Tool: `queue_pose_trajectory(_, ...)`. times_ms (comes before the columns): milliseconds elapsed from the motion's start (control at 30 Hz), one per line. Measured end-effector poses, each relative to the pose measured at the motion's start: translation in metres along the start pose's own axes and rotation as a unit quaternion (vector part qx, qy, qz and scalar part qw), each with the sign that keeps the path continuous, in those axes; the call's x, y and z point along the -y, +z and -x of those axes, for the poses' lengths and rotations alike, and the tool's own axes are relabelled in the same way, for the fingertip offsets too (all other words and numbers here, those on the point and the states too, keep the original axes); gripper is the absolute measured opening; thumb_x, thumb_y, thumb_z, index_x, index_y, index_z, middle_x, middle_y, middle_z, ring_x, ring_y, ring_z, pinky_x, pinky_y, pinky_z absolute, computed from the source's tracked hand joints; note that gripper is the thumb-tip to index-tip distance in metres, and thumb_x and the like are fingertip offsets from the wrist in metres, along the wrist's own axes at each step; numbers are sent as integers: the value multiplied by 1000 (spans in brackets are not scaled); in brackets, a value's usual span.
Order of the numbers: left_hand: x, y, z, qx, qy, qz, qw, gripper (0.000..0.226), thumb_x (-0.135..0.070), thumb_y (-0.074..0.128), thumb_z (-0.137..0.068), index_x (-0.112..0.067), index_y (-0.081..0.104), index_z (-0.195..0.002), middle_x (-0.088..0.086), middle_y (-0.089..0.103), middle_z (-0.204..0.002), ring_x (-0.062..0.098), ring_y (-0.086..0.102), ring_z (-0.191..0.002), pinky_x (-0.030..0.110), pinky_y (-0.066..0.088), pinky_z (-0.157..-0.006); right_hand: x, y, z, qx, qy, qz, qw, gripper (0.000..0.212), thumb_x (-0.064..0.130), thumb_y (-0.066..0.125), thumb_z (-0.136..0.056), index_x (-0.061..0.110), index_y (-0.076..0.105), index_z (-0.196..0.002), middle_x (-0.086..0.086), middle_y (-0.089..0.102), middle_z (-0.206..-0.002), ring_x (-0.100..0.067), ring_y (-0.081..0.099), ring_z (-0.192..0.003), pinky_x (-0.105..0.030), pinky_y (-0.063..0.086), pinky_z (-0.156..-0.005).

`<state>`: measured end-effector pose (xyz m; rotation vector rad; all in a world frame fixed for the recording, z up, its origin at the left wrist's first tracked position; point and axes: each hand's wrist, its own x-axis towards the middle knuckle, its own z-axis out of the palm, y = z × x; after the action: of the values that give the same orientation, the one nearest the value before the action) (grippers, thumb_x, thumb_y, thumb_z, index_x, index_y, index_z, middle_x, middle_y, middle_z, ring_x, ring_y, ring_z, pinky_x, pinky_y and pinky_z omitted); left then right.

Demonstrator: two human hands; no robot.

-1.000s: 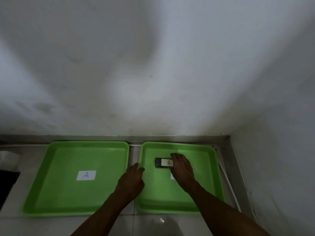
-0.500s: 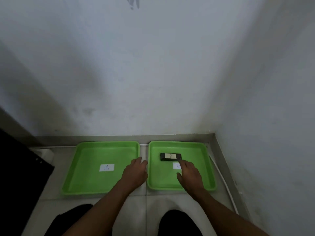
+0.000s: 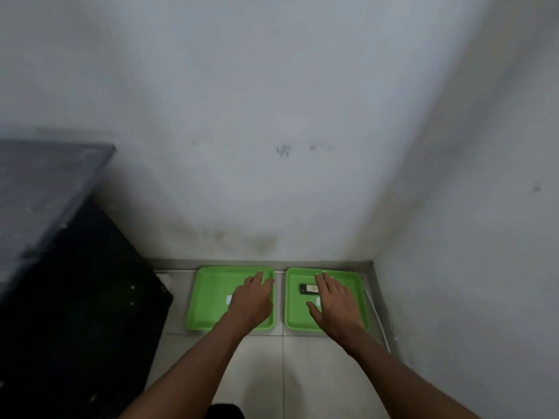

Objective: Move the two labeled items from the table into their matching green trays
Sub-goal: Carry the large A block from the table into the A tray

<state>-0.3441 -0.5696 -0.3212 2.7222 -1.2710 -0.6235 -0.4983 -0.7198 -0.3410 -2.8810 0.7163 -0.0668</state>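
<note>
**Handling the labeled block**

The dark block (image 3: pixel 308 288) lies flat in the right tray (image 3: pixel 354 279), toward the floor's far-right corner. It appears small, rigid and light; take hold across its long sides. Both hands, left hand (image 3: pixel 252 302) and right hand (image 3: pixel 335 303), hover with fingers spread, holding nothing.

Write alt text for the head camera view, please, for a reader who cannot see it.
Two bare hands, the left hand and the right hand, hover open over two green trays on a tiled floor; the right tray holds a small dark labeled item, the left tray shows none.
</note>
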Motion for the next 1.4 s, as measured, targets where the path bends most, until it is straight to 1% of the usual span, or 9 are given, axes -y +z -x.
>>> queue_pose_trajectory(100, -13, -91, 58, -13, -18, 10, 1000, 59, -15, 50, -92, -16, 35, -149, 15, 29, -159, 34, 35, -141, 47, 45, -103, 37, -110, 12, -15, -16, -3, 1000, 65, 39, 61, -91, 6, 40, -143, -19, 44, -148, -33, 44, -136, -45, 39, -110)
queue_pose_trajectory(233, -21, -197, 129, -21, -44, 42, 998, 57, -22, 50, -95, -21, 34, -150, 10, 25, -162, 30, 32, -145, 47, 42, -108, 86, -233, 25, -3, -34, -12, 999, 66, 43, 51, -96, 9, 31, -148, -15, 36, -155, -29, 35, -141, -42, 31, -115)
queue_pose_trajectory(467, 23, -317, 217, -77, -47, 26, 996, 56, -19, 50, -97, -18, 33, -150, 11, 27, -160, 31, 35, -141, 48, 42, -109, 182, -338, 27, -14, -67, 11, 998, 67, 46, 46, -97, 11, 25, -150, -13, 35, -154, -28, 34, -139, -41, 33, -112)
queue_pose_trajectory(567, 66, -342, 246, -99, -49, 21, 994, 56, -20, 51, -97, -17, 32, -150, 13, 28, -160, 32, 36, -141, 49, 41, -109, 241, -350, 23, -31, -84, 13, 996, 66, 46, 46, -98, 10, 26, -149, -14, 37, -153, -29, 37, -138, -42, 36, -110)
queue_pose_trajectory(733, 168, -359, 295, -99, -69, 38, 992, 56, -18, 50, -94, -20, 35, -148, 12, 28, -160, 33, 34, -143, 49, 39, -111, 356, -342, 16, -42, -98, 17, 994, 65, 48, 45, -98, 11, 27, -148, -12, 39, -151, -27, 38, -137, -40, 39, -108)
queue_pose_trajectory(900, 280, -367, 344, -103, -110, 38, 988, 47, -19, 51, -94, -19, 45, -141, 14, 41, -152, 35, 44, -136, 47, 44, -106, 473, -327, 12, -40, -112, -3, 993, 63, 44, 52, -96, 9, 35, -145, -15, 46, -146, -31, 45, -132, -44, 43, -102)
queue_pose_trajectory(1033, 356, -376, 372, -84, -152, 45, 984, 51, -20, 48, -96, -16, 39, -146, 15, 39, -154, 36, 44, -136, 49, 43, -106, 554, -314, 7, -27, -131, -23, 991, 62, 42, 56, -94, 9, 38, -143, -14, 48, -144, -33, 48, -128, -45, 45, -99)
queue_pose_trajectory(1233, 436, -387, 389, -111, -202, 43, 972, 41, -22, 51, -96, -14, 48, -135, 11, 51, -139, 33, 51, -124, 46, 49, -99, 637, -292, -23, 10, -167, -43, 985, 64, 45, 49, -96, 12, 30, -147, -14, 39, -152, -30, 39, -138, -44, 36, -111)
queue_pose_trajectory(1400, 484, -398, 385, -129, -251, 61, 957, 40, -26, 52, -99, -19, 47, -138, 8, 49, -142, 29, 51, -128, 41, 48, -99, 683, -275, -61, 23, -195, -60, 979, 64, 48, 47, -97, 15, 27, -148, -12, 36, -154, -28, 37, -139, -43, 33, -113)
